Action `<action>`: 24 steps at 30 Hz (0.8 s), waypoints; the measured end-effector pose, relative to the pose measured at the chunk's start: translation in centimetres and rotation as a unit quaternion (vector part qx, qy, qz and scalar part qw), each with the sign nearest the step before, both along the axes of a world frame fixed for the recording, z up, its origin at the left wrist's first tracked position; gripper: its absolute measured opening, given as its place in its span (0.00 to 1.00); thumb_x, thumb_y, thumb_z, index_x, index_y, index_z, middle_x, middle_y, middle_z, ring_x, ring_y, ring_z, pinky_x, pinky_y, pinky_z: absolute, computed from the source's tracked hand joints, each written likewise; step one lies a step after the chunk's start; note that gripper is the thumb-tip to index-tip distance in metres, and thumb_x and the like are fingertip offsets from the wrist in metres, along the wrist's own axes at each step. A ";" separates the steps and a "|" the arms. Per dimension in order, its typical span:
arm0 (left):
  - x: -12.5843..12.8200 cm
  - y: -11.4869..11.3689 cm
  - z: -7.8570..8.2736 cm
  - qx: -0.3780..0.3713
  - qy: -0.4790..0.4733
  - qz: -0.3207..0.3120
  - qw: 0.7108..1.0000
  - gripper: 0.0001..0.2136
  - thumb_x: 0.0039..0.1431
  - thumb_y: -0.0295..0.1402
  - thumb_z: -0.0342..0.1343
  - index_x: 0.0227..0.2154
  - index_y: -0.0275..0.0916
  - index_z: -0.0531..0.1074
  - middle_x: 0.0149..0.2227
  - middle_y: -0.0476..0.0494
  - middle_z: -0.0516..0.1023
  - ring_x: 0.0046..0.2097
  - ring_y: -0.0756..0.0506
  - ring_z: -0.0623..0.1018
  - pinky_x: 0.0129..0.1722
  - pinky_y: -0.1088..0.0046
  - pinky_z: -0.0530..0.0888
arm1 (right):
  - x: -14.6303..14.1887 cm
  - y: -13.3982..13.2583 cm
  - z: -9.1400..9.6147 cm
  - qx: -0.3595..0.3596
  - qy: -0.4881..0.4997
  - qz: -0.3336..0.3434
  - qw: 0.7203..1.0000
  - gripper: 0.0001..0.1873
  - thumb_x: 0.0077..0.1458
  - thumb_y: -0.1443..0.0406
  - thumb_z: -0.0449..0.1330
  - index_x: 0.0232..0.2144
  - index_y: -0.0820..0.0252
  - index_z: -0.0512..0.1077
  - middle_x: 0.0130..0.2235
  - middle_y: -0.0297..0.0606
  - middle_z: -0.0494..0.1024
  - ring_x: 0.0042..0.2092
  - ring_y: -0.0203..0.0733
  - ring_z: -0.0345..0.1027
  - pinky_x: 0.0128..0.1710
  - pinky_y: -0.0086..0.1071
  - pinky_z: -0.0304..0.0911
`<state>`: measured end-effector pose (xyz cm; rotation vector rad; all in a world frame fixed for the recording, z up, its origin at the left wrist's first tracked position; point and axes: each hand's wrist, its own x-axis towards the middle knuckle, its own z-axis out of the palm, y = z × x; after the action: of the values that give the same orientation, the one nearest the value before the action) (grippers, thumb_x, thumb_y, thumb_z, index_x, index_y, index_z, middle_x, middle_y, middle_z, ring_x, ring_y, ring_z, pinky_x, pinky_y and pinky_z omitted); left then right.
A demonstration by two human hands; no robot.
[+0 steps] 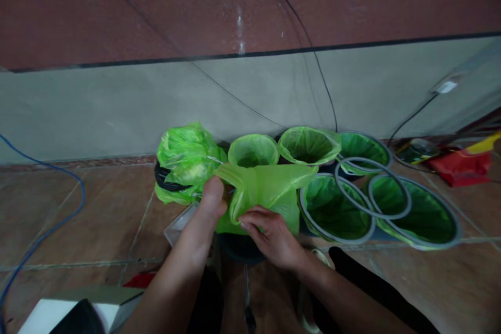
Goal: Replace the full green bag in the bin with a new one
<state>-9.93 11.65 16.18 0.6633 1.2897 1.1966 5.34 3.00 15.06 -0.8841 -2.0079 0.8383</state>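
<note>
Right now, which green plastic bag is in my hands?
The loose flattened one between your left hand and right hand; other bags stand open, bar the bulging bundle at far left.

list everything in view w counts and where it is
bins lined with plastic bags: 5, green, three back and two front, right of the hands
bundled plastic bag: 1, green, left end of the row
loose hoop: 1, grey, over the front bins
plastic bag: 1, green, between the hands
round bin: 1, black, under that bag
plastic tray: 1, clear, by the left hand
cable: 1, blue, floor at left
wall plug: 1, white, wall at right
packet: 1, red, floor at right
box: 1, white, bottom left
left hand: 1, on the bag
right hand: 1, on the bag
</note>
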 end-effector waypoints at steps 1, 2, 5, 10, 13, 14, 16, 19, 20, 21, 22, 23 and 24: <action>0.2 -0.2 0.2 -0.016 -0.023 -0.009 1.000 0.14 0.56 0.46 0.52 0.30 0.40 0.72 0.25 0.44 0.77 0.37 0.43 0.79 0.37 0.65 0.76 | -0.4 -0.1 -0.2 0.003 -0.001 -0.004 1.000 0.09 0.63 0.67 0.54 0.36 0.56 0.75 0.34 0.35 0.77 0.36 0.36 0.71 0.37 0.29 0.67; 0.3 -0.3 0.4 -0.018 -0.040 -0.024 0.999 0.14 0.56 0.45 0.52 0.30 0.40 0.73 0.26 0.43 0.77 0.38 0.42 0.79 0.37 0.65 0.76 | -0.8 -0.1 -0.4 0.008 -0.007 -0.004 1.000 0.10 0.63 0.67 0.54 0.35 0.56 0.75 0.34 0.35 0.77 0.36 0.36 0.71 0.37 0.29 0.67; -0.2 -1.1 1.7 0.037 -0.062 -0.093 0.993 0.14 0.54 0.43 0.52 0.33 0.38 0.74 0.29 0.41 0.79 0.40 0.39 0.79 0.39 0.62 0.76 | -1.5 0.0 -0.9 0.019 -0.029 -0.004 0.999 0.10 0.63 0.68 0.54 0.34 0.55 0.75 0.36 0.34 0.77 0.37 0.35 0.70 0.37 0.28 0.66; -0.8 -2.7 2.4 0.085 -0.109 -0.158 0.978 0.20 0.52 0.40 0.57 0.47 0.39 0.71 0.38 0.44 0.80 0.44 0.41 0.79 0.45 0.65 0.74 | -2.0 0.9 -1.9 0.009 -0.065 -0.017 0.998 0.10 0.63 0.67 0.55 0.32 0.57 0.75 0.34 0.34 0.75 0.37 0.35 0.69 0.38 0.29 0.64; -0.6 -2.9 1.1 0.109 0.000 -0.153 0.982 0.27 0.44 0.29 0.62 0.51 0.40 0.69 0.40 0.47 0.79 0.45 0.43 0.78 0.47 0.68 0.73 | -2.1 1.2 -2.0 0.023 -0.079 0.004 0.997 0.11 0.63 0.67 0.54 0.32 0.57 0.76 0.36 0.36 0.76 0.40 0.36 0.69 0.42 0.30 0.65; -0.6 -2.8 0.6 0.115 0.064 -0.137 0.982 0.25 0.42 0.26 0.61 0.48 0.39 0.70 0.38 0.47 0.79 0.43 0.43 0.78 0.47 0.68 0.73 | -2.0 1.3 -1.9 0.036 -0.086 0.016 0.996 0.10 0.63 0.66 0.54 0.34 0.57 0.76 0.38 0.36 0.77 0.43 0.37 0.70 0.44 0.31 0.65; -1.0 -2.2 -0.2 0.129 0.193 -0.094 0.968 0.18 0.41 0.24 0.58 0.40 0.36 0.73 0.34 0.47 0.78 0.40 0.43 0.78 0.45 0.67 0.73 | -1.3 1.5 -1.2 0.070 -0.097 0.001 0.993 0.09 0.62 0.64 0.56 0.42 0.55 0.75 0.45 0.38 0.77 0.48 0.39 0.69 0.51 0.34 0.64; -2.5 -1.3 -0.2 0.171 0.302 -0.056 0.936 0.18 0.41 0.23 0.54 0.39 0.35 0.73 0.35 0.46 0.79 0.40 0.42 0.78 0.45 0.65 0.74 | 0.8 2.6 0.1 0.082 -0.126 -0.132 0.980 0.28 0.55 0.58 0.63 0.57 0.57 0.66 0.58 0.44 0.69 0.59 0.48 0.62 0.60 0.43 0.57; -3.2 -1.1 0.0 0.185 0.310 -0.052 0.931 0.19 0.41 0.23 0.53 0.41 0.35 0.73 0.37 0.45 0.79 0.42 0.42 0.78 0.46 0.65 0.74 | 1.6 3.2 0.3 0.066 -0.150 -0.179 0.970 0.37 0.51 0.56 0.66 0.61 0.59 0.62 0.61 0.47 0.66 0.61 0.51 0.58 0.62 0.46 0.54; -3.8 -1.0 0.3 0.194 0.312 -0.052 0.929 0.20 0.42 0.23 0.52 0.42 0.35 0.73 0.39 0.44 0.80 0.43 0.42 0.78 0.46 0.65 0.74 | 2.2 3.6 0.3 0.040 -0.187 -0.212 0.958 0.45 0.47 0.55 0.68 0.64 0.61 0.57 0.63 0.50 0.62 0.63 0.55 0.55 0.63 0.49 0.52; -4.4 -1.0 0.6 0.197 0.313 -0.055 0.928 0.21 0.42 0.23 0.52 0.43 0.35 0.73 0.40 0.44 0.80 0.44 0.42 0.78 0.47 0.65 0.75 | 2.6 4.0 0.1 0.003 -0.232 -0.231 0.945 0.50 0.45 0.56 0.69 0.65 0.63 0.54 0.64 0.52 0.60 0.63 0.58 0.54 0.62 0.51 0.52; -5.0 -1.0 0.9 0.195 0.320 -0.058 0.926 0.22 0.42 0.22 0.51 0.43 0.35 0.73 0.40 0.44 0.80 0.44 0.42 0.78 0.47 0.65 0.75 | 2.7 4.1 -0.5 -0.041 -0.279 -0.235 0.930 0.51 0.45 0.57 0.69 0.66 0.63 0.52 0.64 0.53 0.60 0.63 0.60 0.53 0.61 0.54 0.52; -5.5 -1.0 1.1 0.189 0.335 -0.058 0.921 0.23 0.41 0.22 0.51 0.44 0.35 0.73 0.41 0.44 0.80 0.44 0.42 0.79 0.47 0.65 0.75 | 2.5 4.0 -1.2 -0.089 -0.322 -0.226 0.915 0.51 0.46 0.58 0.68 0.67 0.64 0.51 0.64 0.54 0.60 0.63 0.62 0.54 0.60 0.55 0.53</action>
<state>-15.41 10.66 17.33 1.5083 1.5522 1.1712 7.88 7.04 13.82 -1.8354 -2.1284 0.4972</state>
